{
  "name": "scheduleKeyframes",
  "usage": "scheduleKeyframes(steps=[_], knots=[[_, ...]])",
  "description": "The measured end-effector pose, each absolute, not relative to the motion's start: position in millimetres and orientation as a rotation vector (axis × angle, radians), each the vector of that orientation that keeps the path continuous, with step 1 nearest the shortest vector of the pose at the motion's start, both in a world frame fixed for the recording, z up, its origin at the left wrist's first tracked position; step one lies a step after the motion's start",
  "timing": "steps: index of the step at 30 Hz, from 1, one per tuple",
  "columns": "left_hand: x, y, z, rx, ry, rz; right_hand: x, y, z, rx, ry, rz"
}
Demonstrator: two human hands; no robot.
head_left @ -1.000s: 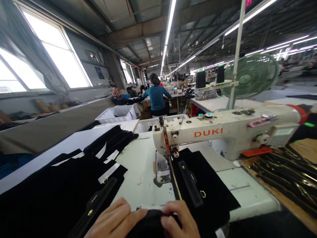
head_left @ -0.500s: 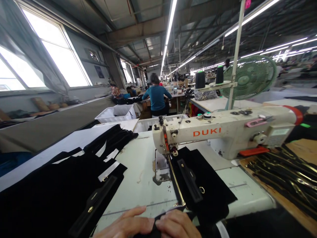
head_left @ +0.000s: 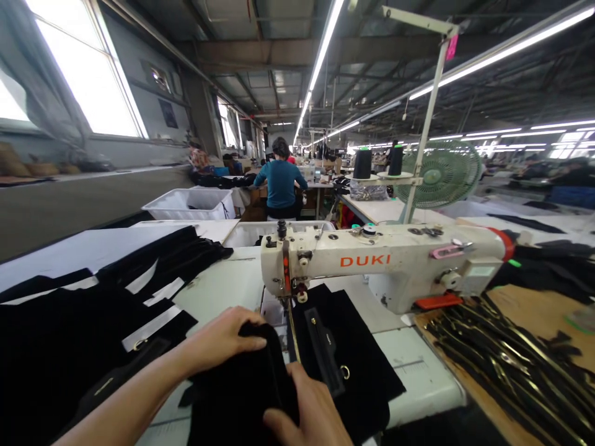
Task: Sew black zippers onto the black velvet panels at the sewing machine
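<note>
My left hand (head_left: 227, 337) grips the upper edge of a black fabric piece (head_left: 232, 396), thumb on top. Lower down, my right hand (head_left: 311, 402) pinches the same piece along its right side, beside a gold zipper strip (head_left: 294, 331) that runs up to the needle area of the white sewing machine (head_left: 362, 254). Right of the strip lies a black panel (head_left: 357, 341) with a dark strap and a gold ring. Another black pile (head_left: 46, 365) with white strips and a gold ring covers the left of the table.
Black and gold zipper strips (head_left: 506, 365) lie on brown board at the right. Thread cones (head_left: 362, 164) and a green fan (head_left: 437, 176) stand behind the machine. A person in blue (head_left: 281, 183) sits ahead, near a white bin (head_left: 190, 203).
Both hands have come up into fuller view, the left one moving forward toward the machine, with the black piece raised between them. The whole view has shifted.
</note>
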State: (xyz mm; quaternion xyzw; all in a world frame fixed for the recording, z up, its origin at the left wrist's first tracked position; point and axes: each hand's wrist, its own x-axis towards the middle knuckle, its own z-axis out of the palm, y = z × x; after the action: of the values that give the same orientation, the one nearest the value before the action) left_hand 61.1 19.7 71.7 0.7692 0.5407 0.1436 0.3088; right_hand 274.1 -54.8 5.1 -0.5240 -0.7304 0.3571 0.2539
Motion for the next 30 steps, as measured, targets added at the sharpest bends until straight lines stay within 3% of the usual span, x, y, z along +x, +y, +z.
scheduleKeyframes(steps=[6,14,20,30], knots=[[80.3,62.7,30.7,2.125,1.542,0.416,285.9,-6.7,-18.2,-1.465,-2.029,1.163],[64.1,46.7,38.6,2.175,1.624,0.464,273.4,-23.3,-73.0,-1.312,-1.943,0.662],[76.3,65.0,12.5,2.33,1.835,0.475,269.6,-1.7,-64.4,-1.428,-2.098,0.583],[99.0,38.3,-20.1,2.692,2.055,0.924,274.2,6.5,-45.5,-1.541,-2.251,0.66]])
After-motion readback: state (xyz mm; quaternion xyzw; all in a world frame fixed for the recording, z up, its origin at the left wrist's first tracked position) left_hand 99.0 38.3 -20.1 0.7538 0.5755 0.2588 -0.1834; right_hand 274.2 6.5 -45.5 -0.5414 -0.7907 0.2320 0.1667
